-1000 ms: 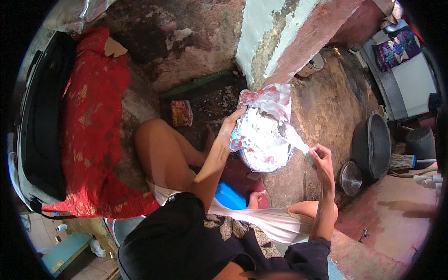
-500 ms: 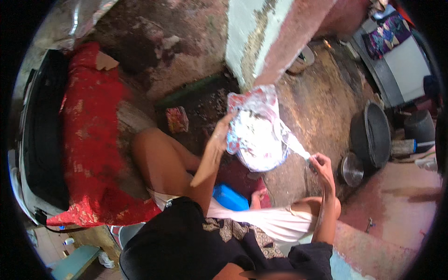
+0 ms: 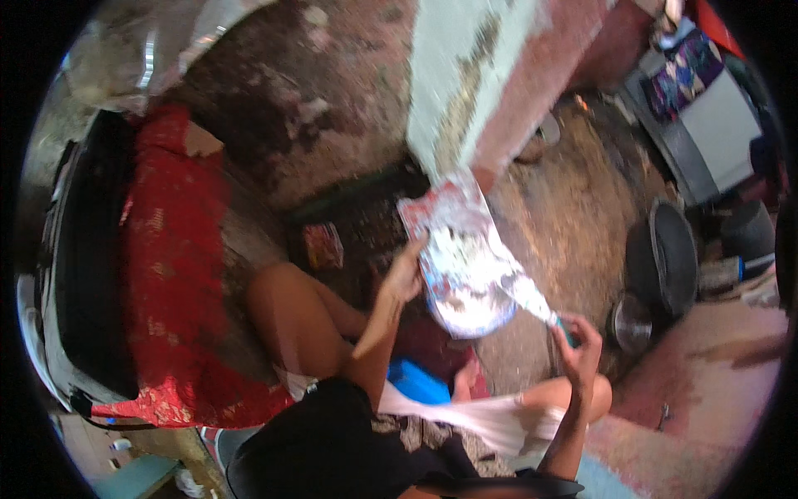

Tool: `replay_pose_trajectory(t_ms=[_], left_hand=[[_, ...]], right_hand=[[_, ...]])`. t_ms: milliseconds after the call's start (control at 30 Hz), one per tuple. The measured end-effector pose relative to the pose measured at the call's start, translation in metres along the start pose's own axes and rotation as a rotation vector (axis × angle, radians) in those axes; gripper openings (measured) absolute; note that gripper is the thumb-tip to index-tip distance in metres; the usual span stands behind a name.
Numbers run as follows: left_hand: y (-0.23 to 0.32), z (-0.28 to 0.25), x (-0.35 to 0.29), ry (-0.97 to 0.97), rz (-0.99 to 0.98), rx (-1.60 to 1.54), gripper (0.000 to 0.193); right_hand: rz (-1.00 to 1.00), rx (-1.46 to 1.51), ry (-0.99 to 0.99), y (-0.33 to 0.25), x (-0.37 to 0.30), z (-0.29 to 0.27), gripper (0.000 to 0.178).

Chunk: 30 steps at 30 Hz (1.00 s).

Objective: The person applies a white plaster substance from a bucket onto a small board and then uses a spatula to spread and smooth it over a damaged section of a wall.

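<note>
My left hand (image 3: 403,279) is closed on the near left edge of a crumpled plastic bag (image 3: 453,204), pale with red and blue patches and smeared white. The bag is tilted over a round white bowl (image 3: 474,320), whose contents are washed out by glare. On the right, my right hand (image 3: 579,345) grips the teal handle of a putty knife (image 3: 528,297). Its widening blade is coated white and points up and left, against or just over the bag and bowl. Glare and blur hide whether they touch.
A blue container (image 3: 418,381) lies between my legs by my foot. A red packet (image 3: 323,246) is on the dark floor to the left. Dark basins (image 3: 669,258) and a metal pot (image 3: 632,323) stand right. A red-covered seat (image 3: 179,283) is left; a wall corner (image 3: 453,91) juts ahead.
The view has shifted, so everything sits lower. The bag looks flatter and more tilted over the bowl. My right hand has turned, and the teal handle now shows.
</note>
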<state>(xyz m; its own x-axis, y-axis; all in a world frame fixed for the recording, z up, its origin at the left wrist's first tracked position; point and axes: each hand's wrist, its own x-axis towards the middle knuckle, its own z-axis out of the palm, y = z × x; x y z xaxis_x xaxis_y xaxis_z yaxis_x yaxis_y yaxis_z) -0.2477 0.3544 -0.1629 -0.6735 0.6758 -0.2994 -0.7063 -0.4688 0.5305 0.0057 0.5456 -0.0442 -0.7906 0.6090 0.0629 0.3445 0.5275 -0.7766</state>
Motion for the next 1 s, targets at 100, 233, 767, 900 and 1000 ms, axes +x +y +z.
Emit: replay_pose_trajectory(t_ms=[100, 233, 767, 900, 1000], left_hand=[[-0.002, 0.0, 0.0, -0.04, -0.011, -0.011, 0.042], [0.0, -0.001, -0.004, -0.109, -0.047, 0.1, 0.043], [-0.001, -0.013, 0.004, -0.064, -0.123, 0.003, 0.047], [-0.004, -0.009, 0.003, -0.068, -0.168, 0.031, 0.045], [-0.006, -0.006, 0.001, -0.085, -0.216, 0.072, 0.044]], right_hand=[[0.107, 0.013, 0.051, -0.002, 0.001, 0.016, 0.02], [0.112, 0.086, 0.091, 0.007, 0.009, 0.028, 0.02], [-0.005, -0.024, -0.049, 0.009, 0.013, 0.008, 0.022], [0.088, 0.017, -0.104, 0.02, 0.01, 0.017, 0.022], [0.076, 0.024, -0.154, 0.024, 0.008, 0.027, 0.021]])
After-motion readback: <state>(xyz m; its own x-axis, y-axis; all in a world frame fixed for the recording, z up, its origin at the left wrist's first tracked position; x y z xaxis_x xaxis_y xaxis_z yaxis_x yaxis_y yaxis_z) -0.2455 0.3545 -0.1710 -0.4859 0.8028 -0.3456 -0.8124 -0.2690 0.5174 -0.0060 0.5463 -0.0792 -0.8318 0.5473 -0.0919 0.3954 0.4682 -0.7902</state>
